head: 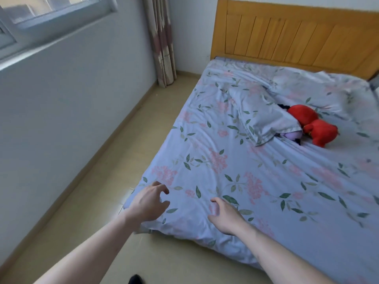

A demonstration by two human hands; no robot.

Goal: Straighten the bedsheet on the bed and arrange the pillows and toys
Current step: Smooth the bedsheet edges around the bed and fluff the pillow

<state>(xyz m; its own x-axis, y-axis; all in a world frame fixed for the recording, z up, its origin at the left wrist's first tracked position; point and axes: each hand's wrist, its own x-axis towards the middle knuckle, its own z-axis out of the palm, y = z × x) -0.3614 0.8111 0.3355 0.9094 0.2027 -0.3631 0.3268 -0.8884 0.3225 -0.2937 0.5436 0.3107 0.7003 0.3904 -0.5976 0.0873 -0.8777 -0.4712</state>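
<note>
A pale blue bedsheet (235,171) with pink flowers and green leaves covers the bed, creased in places. My left hand (148,203) hovers over the near left corner of the sheet, fingers spread and curled, holding nothing. My right hand (224,217) rests open on the sheet just to its right. A matching pillow (260,113) lies askew mid-bed, partly covering a purple toy (292,135). Beside it lies a red plush toy (313,124). A second pillow (313,89) sits by the headboard.
The wooden headboard (297,35) stands at the far end. A strip of beige floor (114,160) runs between the bed and the white wall with a window (47,15). A curtain (162,42) hangs in the corner. A dark shoe tip (135,279) shows below.
</note>
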